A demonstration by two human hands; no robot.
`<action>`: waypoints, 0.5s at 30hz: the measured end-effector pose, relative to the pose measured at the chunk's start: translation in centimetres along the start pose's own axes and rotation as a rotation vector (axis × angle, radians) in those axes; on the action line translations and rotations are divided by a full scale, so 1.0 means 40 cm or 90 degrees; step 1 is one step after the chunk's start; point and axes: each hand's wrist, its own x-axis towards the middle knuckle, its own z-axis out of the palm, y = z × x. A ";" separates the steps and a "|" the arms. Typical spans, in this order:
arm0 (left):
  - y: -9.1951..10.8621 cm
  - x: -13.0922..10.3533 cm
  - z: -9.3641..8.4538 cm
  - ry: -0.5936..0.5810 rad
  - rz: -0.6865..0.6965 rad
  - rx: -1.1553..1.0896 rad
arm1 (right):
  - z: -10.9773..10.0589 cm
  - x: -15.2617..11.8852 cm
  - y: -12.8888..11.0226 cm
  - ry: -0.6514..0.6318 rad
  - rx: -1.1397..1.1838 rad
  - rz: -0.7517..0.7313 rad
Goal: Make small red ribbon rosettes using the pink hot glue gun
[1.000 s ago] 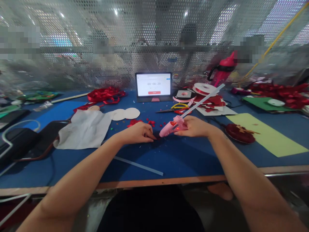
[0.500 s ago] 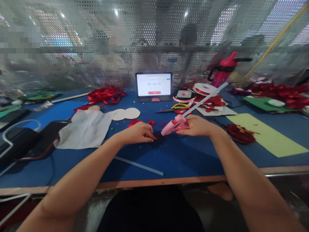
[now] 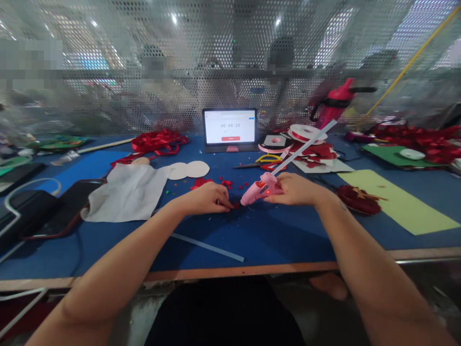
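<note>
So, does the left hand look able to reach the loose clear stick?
Probably yes: the loose clear stick lies open on the blue tabletop, nothing on top, though the left hand is at a small dark red piece.

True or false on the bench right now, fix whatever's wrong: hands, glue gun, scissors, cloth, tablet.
1. Right hand holds the pink glue gun. True.
2. Left hand grips the scissors. False: they lie beyond the hands.
3. A translucent stick juts from the glue gun. True.
4. The pale cloth lies on the yellow sheet. False: cloth left, sheet right.
5. The tablet reads 00:08:29. True.
</note>
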 end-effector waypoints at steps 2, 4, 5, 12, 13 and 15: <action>0.001 0.001 0.000 0.005 -0.002 -0.001 | -0.008 -0.004 -0.008 -0.009 -0.009 0.015; 0.004 0.002 -0.001 0.005 -0.008 0.001 | -0.015 -0.007 -0.020 -0.021 -0.020 0.028; 0.005 0.002 -0.002 0.002 -0.010 0.004 | -0.018 -0.009 -0.026 -0.024 -0.027 0.030; 0.010 0.001 -0.004 -0.003 -0.004 0.004 | -0.012 -0.014 -0.008 0.034 0.042 -0.007; 0.009 0.001 -0.004 0.001 -0.003 0.001 | -0.008 -0.012 0.005 0.061 0.079 -0.002; 0.006 0.001 -0.002 0.006 0.002 -0.002 | 0.002 -0.002 0.030 0.133 0.166 0.005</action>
